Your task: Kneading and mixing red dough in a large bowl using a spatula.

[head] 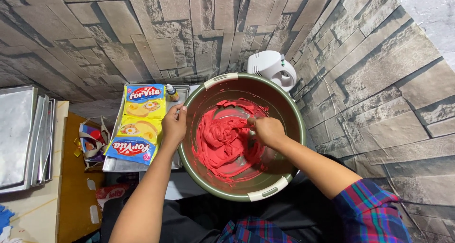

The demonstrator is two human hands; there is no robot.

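Note:
A large round olive-green basin (289,105) with cream handles sits in front of me, holding a thick red batter (220,141). My left hand (174,125) grips the basin's left rim. My right hand (268,130) is inside the basin, closed around a utensil handle that is mostly hidden and sunk in the batter. A plaid sleeve covers my right upper arm.
A white electric hand mixer (274,68) lies behind the basin against the stone-pattern wall. Left of the basin a metal tray (116,163) carries two yellow-and-blue packets (140,124) and a small dropper bottle (171,92). Stacked metal baking trays (21,136) stand far left.

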